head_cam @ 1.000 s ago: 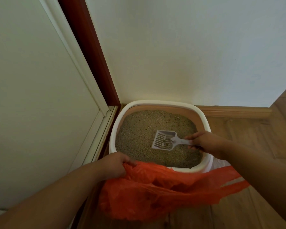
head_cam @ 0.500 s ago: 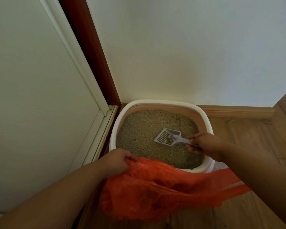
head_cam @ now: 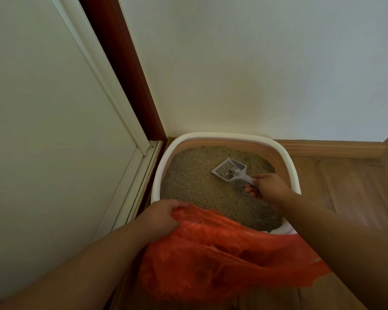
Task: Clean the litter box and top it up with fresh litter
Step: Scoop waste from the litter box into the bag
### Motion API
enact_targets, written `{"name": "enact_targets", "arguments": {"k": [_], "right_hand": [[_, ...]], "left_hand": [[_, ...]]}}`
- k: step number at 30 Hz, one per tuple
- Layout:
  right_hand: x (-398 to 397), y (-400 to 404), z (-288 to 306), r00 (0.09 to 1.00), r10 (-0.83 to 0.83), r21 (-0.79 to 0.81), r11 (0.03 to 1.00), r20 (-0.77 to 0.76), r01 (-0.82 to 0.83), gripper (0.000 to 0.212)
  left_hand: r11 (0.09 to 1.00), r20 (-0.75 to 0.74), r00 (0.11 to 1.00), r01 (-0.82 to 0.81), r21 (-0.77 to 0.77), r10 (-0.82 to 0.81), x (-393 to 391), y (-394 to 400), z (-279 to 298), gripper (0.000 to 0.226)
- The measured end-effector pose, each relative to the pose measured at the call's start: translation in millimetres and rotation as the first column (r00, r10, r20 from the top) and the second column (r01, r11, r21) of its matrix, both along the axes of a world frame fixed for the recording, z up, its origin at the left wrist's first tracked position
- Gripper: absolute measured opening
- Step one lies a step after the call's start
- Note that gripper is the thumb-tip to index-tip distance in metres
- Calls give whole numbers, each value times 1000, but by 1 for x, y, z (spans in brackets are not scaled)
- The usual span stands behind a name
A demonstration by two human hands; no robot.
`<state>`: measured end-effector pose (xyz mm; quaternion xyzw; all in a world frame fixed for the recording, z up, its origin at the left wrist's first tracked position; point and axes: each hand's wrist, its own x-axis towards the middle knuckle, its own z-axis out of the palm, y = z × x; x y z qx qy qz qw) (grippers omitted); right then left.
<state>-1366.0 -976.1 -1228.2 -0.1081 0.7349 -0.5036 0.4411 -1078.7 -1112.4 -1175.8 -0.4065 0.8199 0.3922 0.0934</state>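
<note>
A white-rimmed litter box (head_cam: 211,137) sits in the room's corner, filled with tan litter (head_cam: 195,186). My right hand (head_cam: 269,186) grips the handle of a grey slotted scoop (head_cam: 230,170), which is held over the litter at the back right with a few dark bits in its pan. My left hand (head_cam: 161,217) grips the edge of an orange plastic bag (head_cam: 215,260) that hangs over the near rim of the box.
A white door and its frame (head_cam: 130,135) stand to the left with a dark red jamb (head_cam: 126,70) beside them. White wall (head_cam: 255,74) rises behind the box. Wooden floor (head_cam: 349,189) and skirting board (head_cam: 332,148) lie to the right.
My right hand has lifted the scoop from low in the litter and carried it toward the back right, tilting it up. My left hand still holds the bag at the near rim.
</note>
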Motion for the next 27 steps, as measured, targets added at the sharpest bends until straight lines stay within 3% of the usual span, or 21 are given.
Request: {"name": "enact_targets", "arguments": {"k": [10, 20, 27], "right_hand": [[-51, 15, 33, 994, -106, -48, 993, -19, 105, 28], [-72, 58, 58, 989, 116, 256, 963, -90, -90, 24], [-52, 55, 54, 978, 169, 385, 916, -123, -110, 17]], "left_hand": [[1000, 44, 999, 4, 21, -5, 7, 0, -9, 57], [1000, 35, 999, 23, -9, -23, -1, 3, -1, 60], [999, 15, 999, 51, -15, -51, -10, 4, 0, 61]]}}
